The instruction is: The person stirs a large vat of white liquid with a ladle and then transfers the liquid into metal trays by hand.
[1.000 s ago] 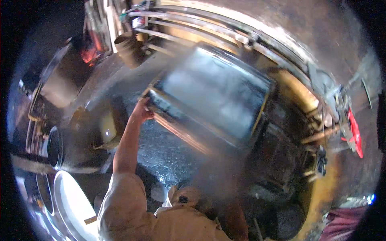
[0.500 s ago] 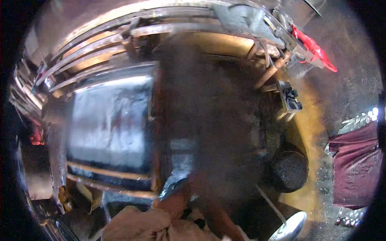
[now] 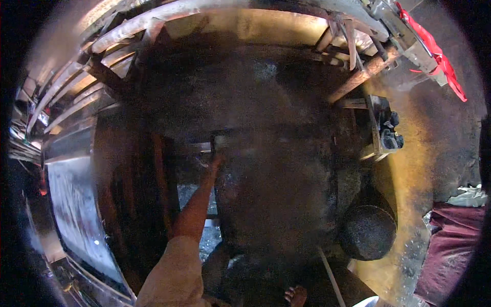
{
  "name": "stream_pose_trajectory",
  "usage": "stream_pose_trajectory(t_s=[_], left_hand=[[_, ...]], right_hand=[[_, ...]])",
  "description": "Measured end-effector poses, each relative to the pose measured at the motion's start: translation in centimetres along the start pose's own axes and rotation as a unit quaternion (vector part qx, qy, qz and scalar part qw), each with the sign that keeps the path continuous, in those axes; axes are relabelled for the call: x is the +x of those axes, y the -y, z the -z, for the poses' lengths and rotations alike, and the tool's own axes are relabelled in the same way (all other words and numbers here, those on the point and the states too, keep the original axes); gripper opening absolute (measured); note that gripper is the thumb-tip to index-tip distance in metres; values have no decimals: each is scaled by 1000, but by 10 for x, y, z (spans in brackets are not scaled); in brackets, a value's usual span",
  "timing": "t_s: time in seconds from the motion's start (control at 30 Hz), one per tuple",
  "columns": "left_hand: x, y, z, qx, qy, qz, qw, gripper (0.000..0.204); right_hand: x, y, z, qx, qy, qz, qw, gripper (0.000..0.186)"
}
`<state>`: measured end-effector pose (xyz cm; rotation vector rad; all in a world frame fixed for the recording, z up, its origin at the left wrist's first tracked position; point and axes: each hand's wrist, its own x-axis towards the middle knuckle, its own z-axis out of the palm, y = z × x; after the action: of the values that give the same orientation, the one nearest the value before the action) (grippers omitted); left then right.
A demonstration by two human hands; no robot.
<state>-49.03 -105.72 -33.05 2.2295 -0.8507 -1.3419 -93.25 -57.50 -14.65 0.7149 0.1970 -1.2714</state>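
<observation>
My left arm reaches forward, and my left hand (image 3: 218,157) is at the near-left edge of a dark, flat rectangular panel (image 3: 276,199). Its fingers are dim and blurred, so their grip cannot be made out. Low in the picture hangs my right hand (image 3: 295,295), its fingers loosely curled with nothing visible in them. Left of my arm, dark reddish wooden bars (image 3: 159,176) run lengthwise. Beyond them lies a shiny wood-framed sheet (image 3: 82,220), cut short by the bend of the view.
A pale-railed wooden rack (image 3: 199,11) spans the far side, with a red cloth or bag (image 3: 434,48) at its right end. A small stand (image 3: 376,125) bears black items. Nearer stand a dark round drum (image 3: 369,233) and a slanting stick (image 3: 332,276). Maroon cloth (image 3: 452,250) lies right.
The view has shifted so that the shiny framed sheet sits farther left. My left arm has stretched forward from near my body; my right hand has drawn back to the lower edge.
</observation>
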Motion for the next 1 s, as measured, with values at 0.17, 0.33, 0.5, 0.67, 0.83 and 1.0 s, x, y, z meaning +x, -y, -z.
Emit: stream_pose_trajectory(t_s=[0.17,0.33,0.5,0.67,0.83,1.0], left_hand=[[-26,62,-12,-307,138,80,938,46],[-119,134,-21,-454,176,141,862,24],[-101,192,5,-376,121,159,905,22],[-197,4,3,-232,28,199,952,26],[-272,-73,38,-255,77,56,962,13],[-282,-5,61,-94,-95,63,989,43]], right_hand=[[-1,-1,46,-142,-131,76,978,34],[-6,31,85,-172,-47,56,982,41],[26,17,-5,-586,-361,139,712,50],[50,44,-46,-637,-400,197,629,49],[119,123,-104,-730,-370,191,543,48],[235,200,-162,-809,-336,157,456,48]])
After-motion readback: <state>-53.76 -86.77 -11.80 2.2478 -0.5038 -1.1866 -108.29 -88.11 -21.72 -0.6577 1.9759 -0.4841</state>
